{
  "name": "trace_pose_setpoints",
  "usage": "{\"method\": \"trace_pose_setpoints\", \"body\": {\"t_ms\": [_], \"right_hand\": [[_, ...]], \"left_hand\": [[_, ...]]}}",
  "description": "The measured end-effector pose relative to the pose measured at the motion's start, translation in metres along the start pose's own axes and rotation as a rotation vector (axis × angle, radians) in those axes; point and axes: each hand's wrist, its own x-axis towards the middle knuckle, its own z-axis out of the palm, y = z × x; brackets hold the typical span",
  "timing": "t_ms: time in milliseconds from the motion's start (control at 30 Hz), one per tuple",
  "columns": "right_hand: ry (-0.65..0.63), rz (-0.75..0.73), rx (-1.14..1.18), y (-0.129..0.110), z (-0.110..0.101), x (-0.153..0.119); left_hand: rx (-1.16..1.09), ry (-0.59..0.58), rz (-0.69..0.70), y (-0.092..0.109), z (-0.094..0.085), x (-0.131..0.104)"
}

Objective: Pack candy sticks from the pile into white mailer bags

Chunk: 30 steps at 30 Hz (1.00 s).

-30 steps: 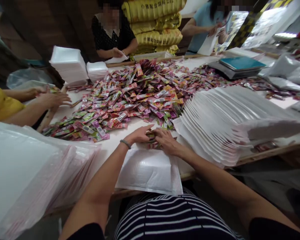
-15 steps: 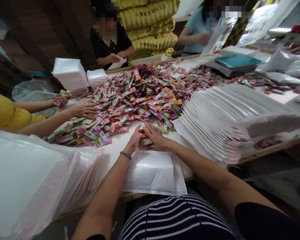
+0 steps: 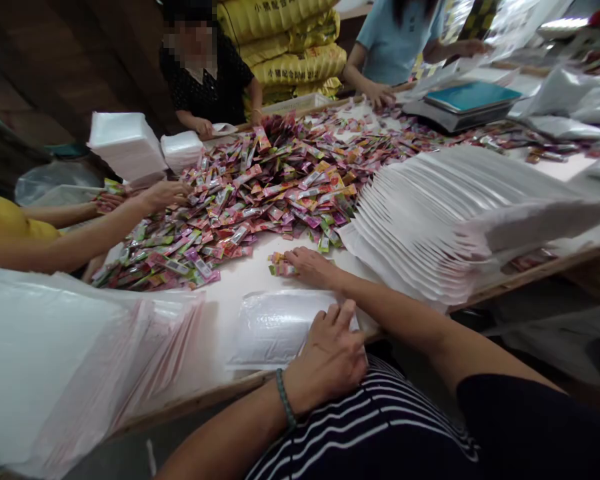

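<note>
In the head view a white padded envelope [image 3: 273, 323] lies flat at the table's front edge. My left hand [image 3: 333, 350], with a beaded bracelet on the wrist, has its fingers bent over the envelope's right end and grips it there. Just beyond the envelope, my right hand [image 3: 313, 267] is closed on a small bunch of colourful packets [image 3: 281, 265], which stick out to the left of its fingers. A large heap of the same packets [image 3: 260, 193] spreads across the table behind.
Padded envelopes [image 3: 430, 213] stand fanned to the right, with more envelopes [image 3: 45, 353] stacked at the left front. A teal-topped scale [image 3: 473, 100] sits at the back right. A co-worker's arm [image 3: 130, 217] reaches in from the left; two other people stand across the table.
My left hand has left the packets and come back to the right end of the envelope. My right hand stays at the packets. The view has shifted slightly.
</note>
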Motion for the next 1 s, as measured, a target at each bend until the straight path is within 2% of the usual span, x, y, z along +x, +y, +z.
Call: {"method": "trace_pose_setpoints", "body": {"t_ms": [33, 100, 200, 300, 333, 400, 500, 567, 700, 800, 900, 1000], "right_hand": [[0.020, 0.058, 0.051, 0.002, -0.002, 0.001], [0.074, 0.208, 0.144, 0.007, -0.012, -0.004], [0.242, 0.391, 0.267, 0.009, -0.036, -0.031], [0.430, 0.400, 0.470, 0.002, -0.053, -0.080], [0.453, 0.368, 0.537, -0.002, -0.054, -0.096], [0.413, 0.276, 0.621, -0.010, -0.045, -0.122], [0.279, 0.132, 0.594, -0.014, -0.018, -0.138], [0.194, 0.043, 0.421, -0.014, -0.006, -0.137], [0.084, -0.088, 0.034, -0.017, -0.006, -0.126], [0.055, -0.191, -0.036, -0.027, -0.008, -0.113], [0.037, -0.163, -0.001, -0.035, 0.001, -0.097], [0.017, -0.067, 0.025, -0.038, 0.012, -0.088]], "left_hand": [[0.071, -0.048, -0.023, 0.005, 0.006, -0.001], [0.198, -0.078, -0.153, 0.005, 0.012, -0.002], [0.295, -0.095, -0.383, 0.002, 0.004, -0.006], [0.308, -0.108, -0.576, 0.006, -0.007, -0.011], [0.305, -0.111, -0.617, 0.007, -0.008, -0.011], [0.296, -0.135, -0.659, 0.006, -0.005, -0.010], [0.277, -0.170, -0.682, -0.005, 0.004, -0.007], [0.245, -0.137, -0.708, -0.014, 0.007, -0.006], [0.097, 0.057, -0.698, -0.024, 0.005, -0.010], [-0.018, 0.186, -0.566, -0.023, 0.006, -0.013], [-0.091, 0.250, -0.405, -0.022, 0.014, -0.013], [-0.114, 0.293, -0.372, -0.026, 0.023, -0.012]]}}
